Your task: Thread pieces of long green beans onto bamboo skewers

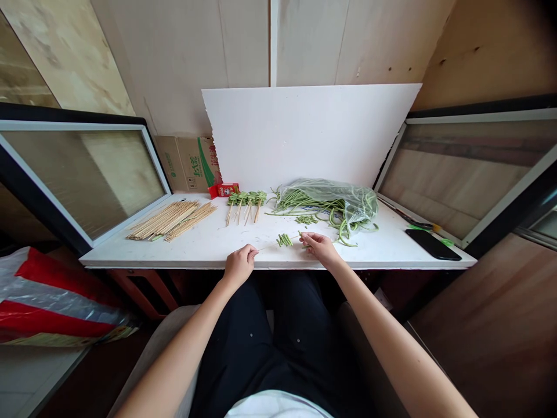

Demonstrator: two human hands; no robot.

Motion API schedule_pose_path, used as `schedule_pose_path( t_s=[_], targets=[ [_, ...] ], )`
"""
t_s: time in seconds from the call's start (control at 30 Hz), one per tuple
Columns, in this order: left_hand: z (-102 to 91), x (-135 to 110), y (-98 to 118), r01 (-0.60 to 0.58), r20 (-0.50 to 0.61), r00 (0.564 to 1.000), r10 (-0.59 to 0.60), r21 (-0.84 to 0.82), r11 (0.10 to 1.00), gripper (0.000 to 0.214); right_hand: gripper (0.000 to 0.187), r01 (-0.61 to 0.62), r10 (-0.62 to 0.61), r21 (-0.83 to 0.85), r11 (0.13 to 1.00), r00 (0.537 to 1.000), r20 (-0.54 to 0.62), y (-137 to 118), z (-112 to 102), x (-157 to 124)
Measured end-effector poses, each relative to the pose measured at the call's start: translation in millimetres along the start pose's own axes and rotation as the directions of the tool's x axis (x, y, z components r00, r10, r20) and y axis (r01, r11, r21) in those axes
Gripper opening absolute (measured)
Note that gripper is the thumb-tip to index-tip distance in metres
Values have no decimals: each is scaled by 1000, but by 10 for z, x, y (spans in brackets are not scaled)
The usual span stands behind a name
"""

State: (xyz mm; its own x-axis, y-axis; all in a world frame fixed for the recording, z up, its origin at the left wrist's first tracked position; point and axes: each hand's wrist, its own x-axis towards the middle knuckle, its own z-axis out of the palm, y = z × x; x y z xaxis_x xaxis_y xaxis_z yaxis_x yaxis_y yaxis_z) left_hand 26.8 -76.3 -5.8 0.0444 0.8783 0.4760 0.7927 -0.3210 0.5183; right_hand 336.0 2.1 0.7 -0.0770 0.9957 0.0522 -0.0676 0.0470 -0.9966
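My left hand [241, 264] is closed on one end of a thin wooden skewer [265, 248], held just above the table's front edge. Several short pieces of long green bean [284, 240] are threaded side by side on the skewer. At its other end, my right hand [319, 246] pinches what looks like another bean piece, mostly hidden by the fingers. Behind my hands lies a small pile of cut bean pieces [306, 219]. Long uncut beans [300, 200] spill from a clear plastic bag [348, 194]. Filled bean skewers [247, 199] lie together further left.
Bare skewers [167, 220] are heaped on the left of the white table [209, 253]. A red box [228, 189] and a cardboard carton [187, 164] stand behind. A black phone [432, 244] lies at right. A white board [313, 133] and framed glass panels [87, 174] bound the table.
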Motion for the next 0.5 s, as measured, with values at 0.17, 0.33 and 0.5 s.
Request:
schedule_pose_path(
  t_s=[0.17,0.33,0.5],
  targets=[
    [12,0,-15,-8,2,1000,8,6,1000,26,51,-4,4,15,1000,1000,-9,-49,15,-33],
    [24,-3,-32,-4,0,1000,4,10,1000,26,51,-7,8,27,1000,1000,-11,-83,24,-54],
    [16,-11,-16,-13,-1,1000,13,14,1000,25,52,-4,5,19,1000,1000,-8,-86,31,-62]
  ],
)
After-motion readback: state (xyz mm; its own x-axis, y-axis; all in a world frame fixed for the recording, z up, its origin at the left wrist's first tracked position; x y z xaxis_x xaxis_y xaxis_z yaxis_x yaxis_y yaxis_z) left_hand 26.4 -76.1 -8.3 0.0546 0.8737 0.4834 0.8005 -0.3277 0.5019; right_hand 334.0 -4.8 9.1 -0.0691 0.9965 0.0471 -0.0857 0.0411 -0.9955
